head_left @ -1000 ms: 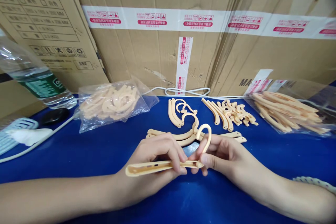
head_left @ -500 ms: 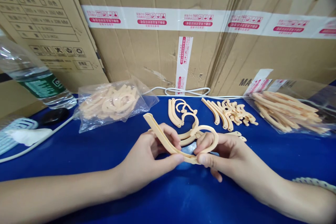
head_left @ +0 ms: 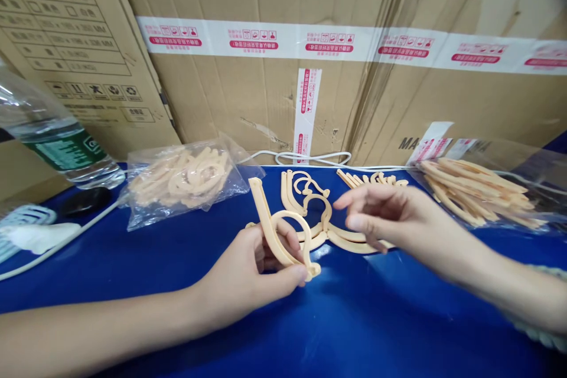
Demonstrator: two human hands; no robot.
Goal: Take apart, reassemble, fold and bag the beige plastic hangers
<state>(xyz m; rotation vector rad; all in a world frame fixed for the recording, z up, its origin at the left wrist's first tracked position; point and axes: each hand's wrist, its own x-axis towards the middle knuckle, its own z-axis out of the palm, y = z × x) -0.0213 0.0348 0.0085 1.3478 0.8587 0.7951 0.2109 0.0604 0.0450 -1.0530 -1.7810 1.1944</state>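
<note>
My left hand [head_left: 270, 260] pinches a beige plastic hanger arm [head_left: 268, 221] near its lower end. A curved hanger hook [head_left: 305, 227] is joined to that end and folded over towards the arm. My right hand [head_left: 376, 215] is apart from these parts, fingers spread and holding nothing, above the table's right middle. Beneath and beside it, a hanger [head_left: 325, 230] with two arms and a hook lies on the blue table, its right side partly covered by the hand. Behind the right hand, a group of small hanger parts [head_left: 349, 178] is partly hidden.
Loose arms and hooks [head_left: 287, 192] lie behind the hanger. Clear bags of beige parts stand at left [head_left: 190, 177] and right [head_left: 478, 192]. A water bottle [head_left: 66, 142], a black object [head_left: 84, 202] and a white cable [head_left: 57, 263] are at left. Cardboard boxes [head_left: 248, 94] wall the back.
My right hand has let go of the hanger hook and moved up and right, opening. The hook has swung left towards the arm, which my left hand still holds.
</note>
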